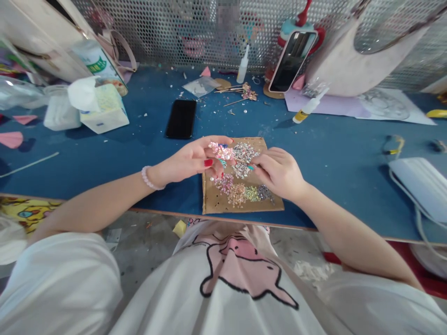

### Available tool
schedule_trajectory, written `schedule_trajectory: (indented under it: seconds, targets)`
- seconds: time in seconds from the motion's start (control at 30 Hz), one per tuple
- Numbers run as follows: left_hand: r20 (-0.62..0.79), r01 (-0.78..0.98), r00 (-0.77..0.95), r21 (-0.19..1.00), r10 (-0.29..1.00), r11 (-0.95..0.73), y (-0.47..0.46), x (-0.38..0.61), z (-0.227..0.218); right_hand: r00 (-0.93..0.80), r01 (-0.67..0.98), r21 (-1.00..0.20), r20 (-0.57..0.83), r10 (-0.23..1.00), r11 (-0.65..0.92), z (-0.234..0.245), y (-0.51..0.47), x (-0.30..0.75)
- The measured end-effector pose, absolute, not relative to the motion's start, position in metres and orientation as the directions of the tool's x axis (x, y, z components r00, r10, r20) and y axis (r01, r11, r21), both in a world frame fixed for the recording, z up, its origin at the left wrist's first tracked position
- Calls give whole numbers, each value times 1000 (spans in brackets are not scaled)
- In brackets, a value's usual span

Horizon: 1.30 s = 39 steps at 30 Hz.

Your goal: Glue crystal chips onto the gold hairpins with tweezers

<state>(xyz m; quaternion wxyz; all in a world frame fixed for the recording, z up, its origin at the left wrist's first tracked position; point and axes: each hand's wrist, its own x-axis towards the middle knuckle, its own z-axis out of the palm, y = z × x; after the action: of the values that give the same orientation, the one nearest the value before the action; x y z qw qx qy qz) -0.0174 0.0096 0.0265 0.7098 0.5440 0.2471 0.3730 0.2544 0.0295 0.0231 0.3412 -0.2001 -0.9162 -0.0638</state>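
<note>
My left hand [190, 160] is closed around a small pink sequined ornament [221, 150], held just above a brown cardboard sheet [213, 202]. Little piles of silver, pink and pale green sequins [240, 190] lie on that sheet. My right hand [277, 170] pinches a thin stick [243, 162] whose tip reaches toward the ornament. Both hands hover over the near middle of the blue table [331, 153].
A black phone [180, 118] lies behind the sheet. A tissue box [104, 109] stands at left, glue bottles [307, 109] and a propped phone [291, 60] at the back right, finished hairpins [244, 93] mid-back, a face mask [421, 184] at right. The table's front edge runs below my wrists.
</note>
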Motion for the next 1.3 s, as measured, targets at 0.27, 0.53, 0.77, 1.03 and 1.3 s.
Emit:
schedule_trajectory:
  seconds: [0.27,0.53,0.77,1.03,1.3]
  targets:
    - [97,-246,415,969,904,9,18,-17,16,-624,514,-31,672,398,857,15,30,255]
    - [77,-163,412,987,908,-9,20,-20,12,-649,515,-50,629,428,856,15,31,253]
    - [104,-147,440,988,892,-43,21,-21,9,-667,503,-20,626,403,864,16,31,253]
    - [140,-61,467,990,873,-126,17,-15,18,-676,496,6,629,383,868,17,30,252]
    - [113,37,524,987,844,-155,10,-11,22,-694,485,21,617,370,874,15,25,248]
